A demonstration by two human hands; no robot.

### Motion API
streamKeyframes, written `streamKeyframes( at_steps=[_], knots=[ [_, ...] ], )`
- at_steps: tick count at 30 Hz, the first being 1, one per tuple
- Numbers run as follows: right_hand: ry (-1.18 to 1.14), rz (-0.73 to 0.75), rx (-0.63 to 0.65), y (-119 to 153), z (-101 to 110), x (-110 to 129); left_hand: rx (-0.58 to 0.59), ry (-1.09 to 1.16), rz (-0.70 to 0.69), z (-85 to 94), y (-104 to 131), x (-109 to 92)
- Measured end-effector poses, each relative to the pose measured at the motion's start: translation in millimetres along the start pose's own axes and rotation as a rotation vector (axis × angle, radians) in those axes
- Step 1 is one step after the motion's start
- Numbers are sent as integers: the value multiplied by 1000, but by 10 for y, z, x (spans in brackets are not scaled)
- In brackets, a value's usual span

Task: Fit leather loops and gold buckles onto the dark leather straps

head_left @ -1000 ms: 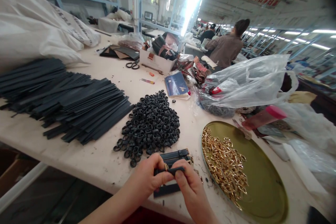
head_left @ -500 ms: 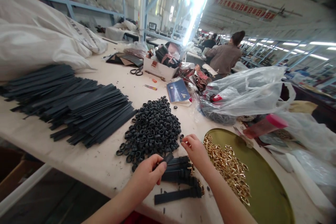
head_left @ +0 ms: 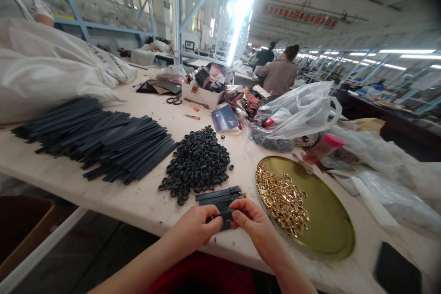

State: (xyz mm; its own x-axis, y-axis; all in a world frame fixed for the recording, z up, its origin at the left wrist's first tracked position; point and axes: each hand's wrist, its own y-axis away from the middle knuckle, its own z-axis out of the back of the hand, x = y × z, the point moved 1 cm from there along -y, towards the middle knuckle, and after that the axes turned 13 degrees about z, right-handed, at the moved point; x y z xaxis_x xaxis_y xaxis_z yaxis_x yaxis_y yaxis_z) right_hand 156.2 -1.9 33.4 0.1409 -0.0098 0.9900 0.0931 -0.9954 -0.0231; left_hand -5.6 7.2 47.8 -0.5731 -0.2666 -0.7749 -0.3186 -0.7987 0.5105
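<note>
Just above the table's front edge, my left hand (head_left: 198,226) pinches a short black strap (head_left: 225,215) between thumb and fingers. My right hand (head_left: 254,224) is closed at the strap's other end, with a small black loop mostly hidden by the fingertips. Beyond them lie several black straps with gold fittings (head_left: 217,196), side by side. A heap of small black loops (head_left: 198,161) sits past these. To the right, gold metal fittings (head_left: 282,197) are piled on an oval gold-green tray (head_left: 325,211). Flat black strips (head_left: 127,144) lie stacked at the left.
Farther back are scissors (head_left: 174,100), a filled white box (head_left: 200,94) and a blue booklet (head_left: 225,118). A clear plastic bag (head_left: 298,112) and a pink-lidded container (head_left: 324,148) stand behind the tray. A flat black object (head_left: 398,268) lies front right. A co-worker (head_left: 280,73) is in the background.
My right hand has come from beside the loop heap, with a small loop, down to the strap in my left hand. Both hands have drawn together nearer the table edge. The view has shifted.
</note>
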Motion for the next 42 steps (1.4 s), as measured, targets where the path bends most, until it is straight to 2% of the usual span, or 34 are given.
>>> streamKeyframes(
  at_steps=[7, 12, 17, 21, 24, 27, 32, 37, 42],
  knots=[
    [101, 14, 100, 86, -60, 6, -131, -196, -61, 10, 129, 35],
    [164, -8, 129, 113, -63, -48, -43, -236, -145, 1, 174, 10],
    [103, -41, 142, 102, -99, -103, -67, -208, -134, 5, 153, 25],
    [92, -60, 46, 66, -111, -171, -10, -37, -135, 28, 129, 67],
    [-36, -75, 32, 68, -138, -201, 36, 74, -105, 38, 79, 102],
    [-240, -104, 8, 71, -174, -207, 35, 148, -88, 29, 6, 126],
    [-244, -212, 30, 21, -188, -276, 37, 185, -58, 18, -107, 150],
    [-426, -350, 77, -50, -159, -391, -89, 32, 56, 56, -210, 189],
    [-531, -385, 143, -58, -142, -438, -147, -95, 74, 72, -243, 144]
  ],
)
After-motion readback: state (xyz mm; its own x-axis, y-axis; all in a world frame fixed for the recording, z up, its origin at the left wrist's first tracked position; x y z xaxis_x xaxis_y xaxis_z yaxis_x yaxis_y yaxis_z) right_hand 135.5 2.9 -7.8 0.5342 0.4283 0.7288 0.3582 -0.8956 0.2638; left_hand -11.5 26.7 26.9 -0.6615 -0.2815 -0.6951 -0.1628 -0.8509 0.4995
